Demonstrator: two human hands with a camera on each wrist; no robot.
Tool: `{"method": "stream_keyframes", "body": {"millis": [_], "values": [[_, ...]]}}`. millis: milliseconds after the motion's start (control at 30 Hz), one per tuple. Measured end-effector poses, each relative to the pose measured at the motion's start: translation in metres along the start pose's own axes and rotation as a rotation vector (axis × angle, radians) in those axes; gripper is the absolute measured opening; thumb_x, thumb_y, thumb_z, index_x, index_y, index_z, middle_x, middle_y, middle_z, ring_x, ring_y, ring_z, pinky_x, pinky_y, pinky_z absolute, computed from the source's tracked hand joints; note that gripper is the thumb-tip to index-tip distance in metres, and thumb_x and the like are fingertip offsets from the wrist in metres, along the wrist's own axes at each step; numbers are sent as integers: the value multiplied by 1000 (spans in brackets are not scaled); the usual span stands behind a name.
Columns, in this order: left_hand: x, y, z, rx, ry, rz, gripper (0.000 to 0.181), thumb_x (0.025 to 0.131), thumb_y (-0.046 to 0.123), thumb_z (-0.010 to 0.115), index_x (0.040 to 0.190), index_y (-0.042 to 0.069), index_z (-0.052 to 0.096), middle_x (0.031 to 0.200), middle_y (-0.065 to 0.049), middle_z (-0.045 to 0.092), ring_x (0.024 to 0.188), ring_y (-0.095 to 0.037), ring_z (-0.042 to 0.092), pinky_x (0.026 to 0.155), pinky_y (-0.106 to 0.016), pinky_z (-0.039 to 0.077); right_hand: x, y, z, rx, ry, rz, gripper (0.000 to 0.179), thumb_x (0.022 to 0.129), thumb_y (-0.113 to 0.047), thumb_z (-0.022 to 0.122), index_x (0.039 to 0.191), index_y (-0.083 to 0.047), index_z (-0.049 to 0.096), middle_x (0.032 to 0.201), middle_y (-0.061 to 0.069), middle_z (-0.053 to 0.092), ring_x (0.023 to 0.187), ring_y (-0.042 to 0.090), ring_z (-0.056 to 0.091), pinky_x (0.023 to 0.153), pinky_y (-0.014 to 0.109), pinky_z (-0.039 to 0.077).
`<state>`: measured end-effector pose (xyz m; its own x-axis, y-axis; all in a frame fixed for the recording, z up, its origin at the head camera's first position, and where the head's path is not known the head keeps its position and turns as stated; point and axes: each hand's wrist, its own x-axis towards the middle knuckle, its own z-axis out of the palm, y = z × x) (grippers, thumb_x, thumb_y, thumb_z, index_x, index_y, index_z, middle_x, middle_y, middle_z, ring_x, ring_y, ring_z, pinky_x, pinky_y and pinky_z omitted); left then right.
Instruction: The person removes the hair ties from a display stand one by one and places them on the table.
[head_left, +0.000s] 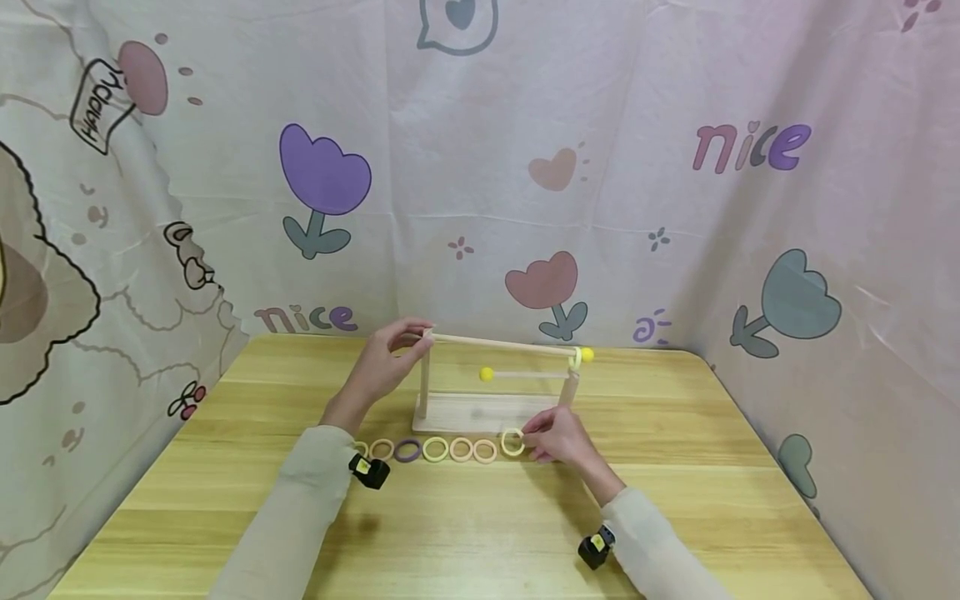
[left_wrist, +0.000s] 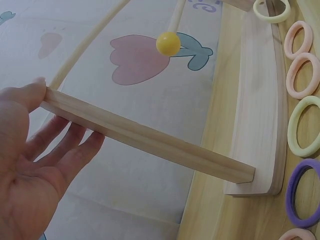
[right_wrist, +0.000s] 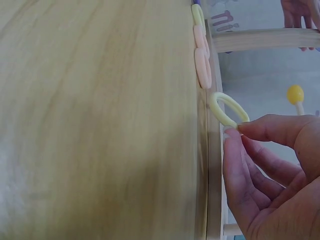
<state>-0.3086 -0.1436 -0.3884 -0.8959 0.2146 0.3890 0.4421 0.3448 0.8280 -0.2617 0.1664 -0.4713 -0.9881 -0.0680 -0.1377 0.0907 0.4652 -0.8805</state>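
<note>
A wooden rack with two rods stands on the table; its flat base (head_left: pixel 480 414) lies behind a row of hair ties. At the rack's left post (left_wrist: pixel 145 135), my left hand (head_left: pixel 384 362) grips the top end between thumb and fingers. My right hand (head_left: pixel 564 435) pinches a pale yellow hair tie (right_wrist: pixel 218 113) between thumb and fingertips, in front of the base near its right end. Another pale yellow hair tie (head_left: pixel 575 360) hangs on the upper rod (head_left: pixel 495 341), beside the yellow ball (head_left: pixel 588 355) at its right end.
Along the front of the base lie several hair ties, among them a purple one (left_wrist: pixel 291 192) and pink ones (right_wrist: pixel 202 70). The lower rod (head_left: pixel 528 375) points left and ends in a yellow ball (head_left: pixel 486 374). Behind the wooden table (head_left: pixel 480 533) hangs a printed cloth (head_left: pixel 450 167).
</note>
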Motion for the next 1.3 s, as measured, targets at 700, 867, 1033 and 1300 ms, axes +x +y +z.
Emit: {"method": "stream_keyframes", "body": {"millis": [700,867,1033,1300], "values": [[0,0,2,-9,4,-4,30,103,20,65,131,8,65,123,-18,68,121,-35,65,112,-51,51,-1,3,5,-37,-73,18,6,86,1,76,92,3,75,71,12,73,52,12,63,53,29,61],[-2,6,1,2,-1,-5,29,103,19,64,130,5,65,122,-20,68,122,-38,65,112,-53,50,0,5,5,-42,-81,13,6,86,0,76,92,3,75,71,12,73,52,12,63,53,30,61],[0,1,2,-1,3,-12,30,103,14,63,131,3,64,123,-23,67,122,-40,64,112,-54,50,1,6,6,-45,-83,11,5,86,0,75,91,3,75,70,11,72,51,12,63,53,30,61],[-1,-1,1,-5,2,0,30,103,23,66,130,10,66,121,-16,69,121,-33,66,111,-50,52,0,4,7,-66,-79,13,5,87,-1,76,90,2,76,71,10,72,52,11,63,51,28,60]]}}
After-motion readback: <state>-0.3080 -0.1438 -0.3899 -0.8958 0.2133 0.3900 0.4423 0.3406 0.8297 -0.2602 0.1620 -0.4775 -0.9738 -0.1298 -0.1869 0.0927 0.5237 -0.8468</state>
